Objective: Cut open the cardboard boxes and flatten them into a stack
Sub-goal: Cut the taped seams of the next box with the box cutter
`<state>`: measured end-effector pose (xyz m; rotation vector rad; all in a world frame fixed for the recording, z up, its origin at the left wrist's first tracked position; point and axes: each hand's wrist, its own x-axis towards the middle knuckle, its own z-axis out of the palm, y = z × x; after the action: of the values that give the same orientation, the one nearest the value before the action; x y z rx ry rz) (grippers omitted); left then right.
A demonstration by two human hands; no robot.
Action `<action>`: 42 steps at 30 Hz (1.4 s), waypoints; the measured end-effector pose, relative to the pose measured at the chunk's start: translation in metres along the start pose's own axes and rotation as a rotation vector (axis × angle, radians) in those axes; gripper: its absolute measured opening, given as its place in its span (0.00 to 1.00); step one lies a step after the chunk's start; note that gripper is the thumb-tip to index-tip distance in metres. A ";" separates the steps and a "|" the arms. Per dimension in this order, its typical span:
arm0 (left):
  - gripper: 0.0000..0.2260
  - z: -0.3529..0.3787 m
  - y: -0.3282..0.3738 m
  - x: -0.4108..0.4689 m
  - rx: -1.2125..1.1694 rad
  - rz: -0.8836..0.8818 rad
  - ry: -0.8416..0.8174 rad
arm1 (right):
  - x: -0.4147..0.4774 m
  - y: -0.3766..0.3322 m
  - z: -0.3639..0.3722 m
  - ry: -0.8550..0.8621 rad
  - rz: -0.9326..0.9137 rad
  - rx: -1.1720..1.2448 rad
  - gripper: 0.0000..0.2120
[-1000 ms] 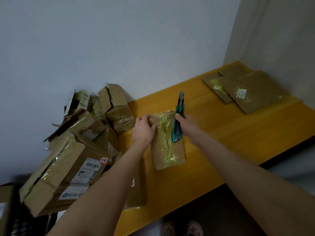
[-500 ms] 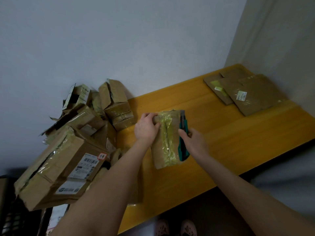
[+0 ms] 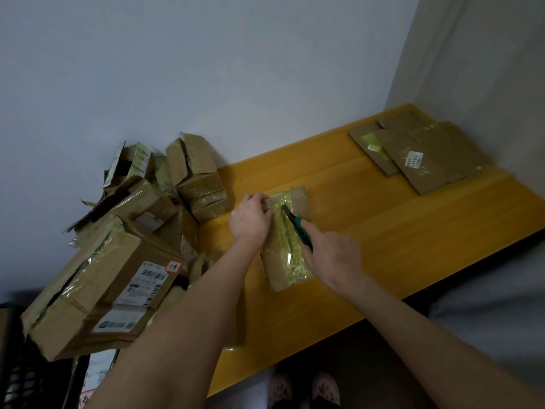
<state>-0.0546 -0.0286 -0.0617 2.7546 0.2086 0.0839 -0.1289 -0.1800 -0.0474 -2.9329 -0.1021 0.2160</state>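
A small brown cardboard box (image 3: 278,261) wrapped in yellowish tape lies on the yellow table (image 3: 398,231), long side pointing away from me. My left hand (image 3: 250,216) grips its far left corner. My right hand (image 3: 333,258) holds a teal utility knife (image 3: 298,227), whose blade tip rests on the tape strip along the middle of the box's top. Flattened cardboard sheets (image 3: 424,152) lie stacked at the far right corner of the table.
A pile of several taped and torn cardboard boxes (image 3: 124,237) fills the table's left end against the wall. A large box with shipping labels (image 3: 97,293) hangs over the front left. The wall corner stands behind the flattened stack. My feet (image 3: 303,391) show below the table edge.
My right hand has pulled back toward me and turned the knife from beside the box's right edge onto its top tape. My left hand kept its grip on the box.
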 end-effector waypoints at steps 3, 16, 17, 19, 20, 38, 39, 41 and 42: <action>0.14 0.001 0.001 0.000 -0.020 0.003 0.028 | -0.002 -0.003 -0.002 -0.007 -0.018 -0.087 0.21; 0.05 0.006 0.001 -0.002 -0.065 -0.045 0.060 | -0.006 -0.017 0.001 -0.146 -0.037 -0.150 0.12; 0.04 0.005 -0.002 0.000 -0.079 -0.063 0.070 | -0.006 -0.016 0.002 -0.126 -0.045 -0.148 0.11; 0.04 0.005 -0.006 0.004 -0.114 -0.112 0.081 | -0.006 -0.014 0.002 -0.098 -0.066 -0.153 0.12; 0.04 0.005 -0.008 0.005 -0.126 -0.136 0.078 | -0.006 -0.014 0.003 -0.093 -0.074 -0.156 0.13; 0.05 -0.004 -0.025 0.023 -0.160 -0.288 0.052 | -0.015 0.007 0.011 -0.048 -0.093 -0.062 0.15; 0.04 -0.003 -0.025 0.021 -0.158 -0.300 0.044 | -0.015 0.008 0.012 -0.049 -0.102 -0.076 0.14; 0.05 -0.001 -0.029 0.017 -0.152 -0.331 0.030 | -0.018 0.014 0.015 -0.059 -0.120 -0.111 0.13; 0.05 -0.001 -0.033 0.018 -0.154 -0.355 0.032 | -0.020 0.019 0.018 -0.081 -0.123 -0.127 0.14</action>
<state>-0.0414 0.0047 -0.0723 2.5216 0.6658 0.0470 -0.1509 -0.1972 -0.0663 -3.0299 -0.3180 0.3197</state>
